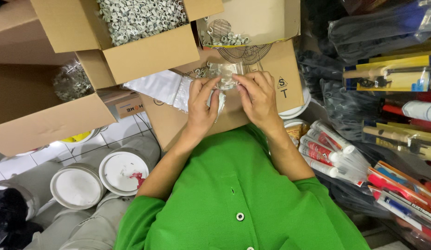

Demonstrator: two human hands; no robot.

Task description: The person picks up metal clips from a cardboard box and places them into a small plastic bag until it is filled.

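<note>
The left hand [200,105] and the right hand [257,98] are together, fingertips pinched on a small clear plastic bag [225,75] of little grey clips. The bag is held up between both hands, just above the flat cardboard box [275,65] that serves as the table in front of the green shirt [234,194].

Judging from the grip, the thin film could slip or tear under the pinching fingers, and the small pieces would scatter over the cardboard and drop toward the floor among the tubs. A pull too far to one side might also leave the mouth of the bag gaping.

Far left of the hands, a big brown carton [44,115] stands open, with a clear sack of clips [71,82] inside it. Below that, near the left elbow, sit round white-lidded tubs [76,187], one lid smeared red. Up and left of the hands, an open carton [146,51] is heaped with pale grey clips [136,16]. Just beside the left hand lies a stack of empty clear bags [160,88]. Beyond the fingertips, a shallow box flap [252,21] holds a few loose clips. The box under the hands bears a black line drawing of a fan and a triangle mark. Right of the right wrist lie white tubes with red bands [324,148]; farther right hang yellow-carded and red-and-blue blister packs [400,74].
</note>
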